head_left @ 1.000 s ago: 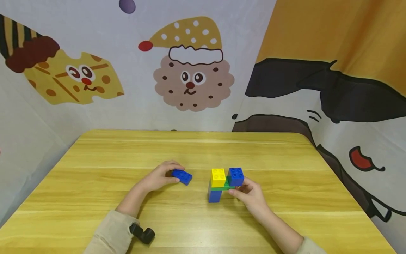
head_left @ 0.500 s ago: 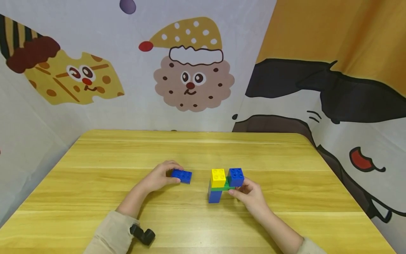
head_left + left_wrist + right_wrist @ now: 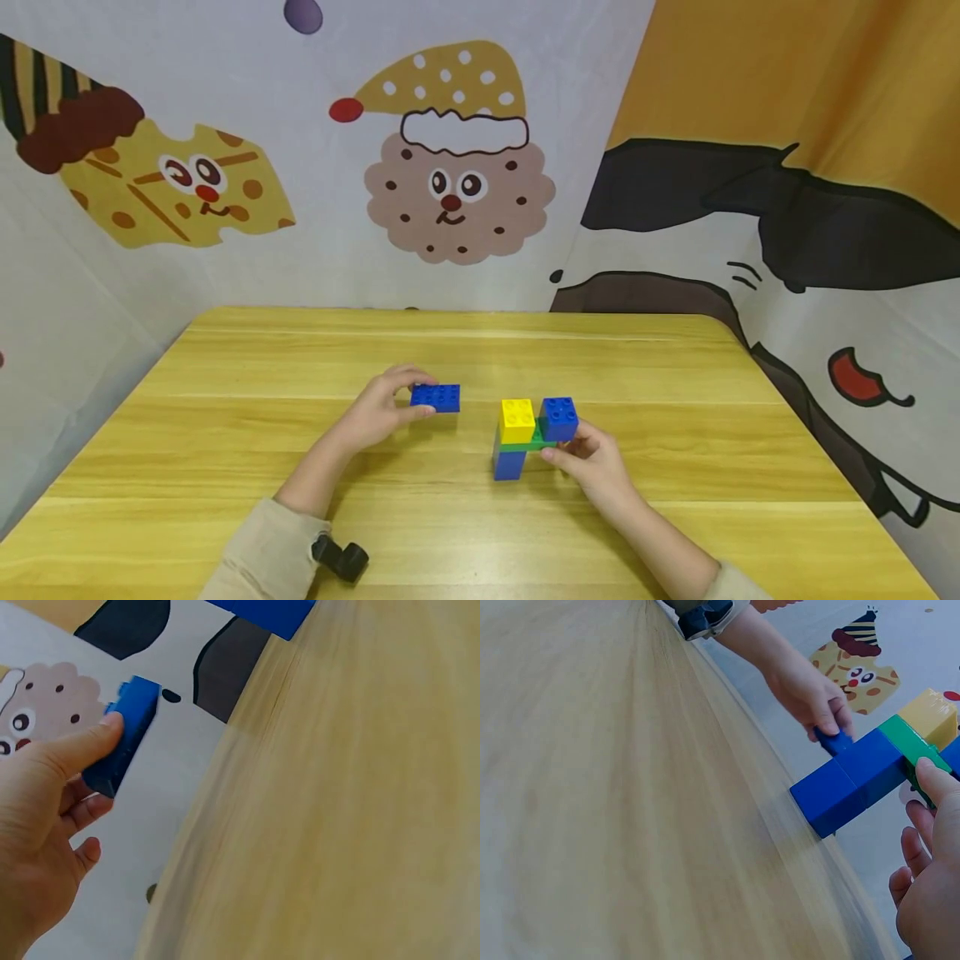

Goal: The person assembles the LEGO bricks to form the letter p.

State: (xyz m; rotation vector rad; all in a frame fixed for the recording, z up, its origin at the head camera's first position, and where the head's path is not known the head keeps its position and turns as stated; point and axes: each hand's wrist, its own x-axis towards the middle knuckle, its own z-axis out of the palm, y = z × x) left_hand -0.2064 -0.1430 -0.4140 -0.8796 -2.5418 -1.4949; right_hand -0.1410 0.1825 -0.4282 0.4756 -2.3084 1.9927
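My left hand pinches a long blue toy building brick between thumb and fingers, studs facing up in the head view. The left wrist view shows the same long brick side-on, apart from the table edge. To its right stands a small build: stacked blue bricks at the bottom, a flat green brick across them, and a yellow brick and a square blue brick on top. My right hand grips the green brick's overhanging right end, thumb in front; its other fingers are partly hidden.
The wooden table runs back to a cartoon-printed cloth. A black device is fixed at the left sleeve's cuff. In the right wrist view, the blue stack stands close to the left hand.
My left hand has moved slightly away from the body, and the long blue brick has turned from slanting to lying level across the head view. My right hand and the build stay put.
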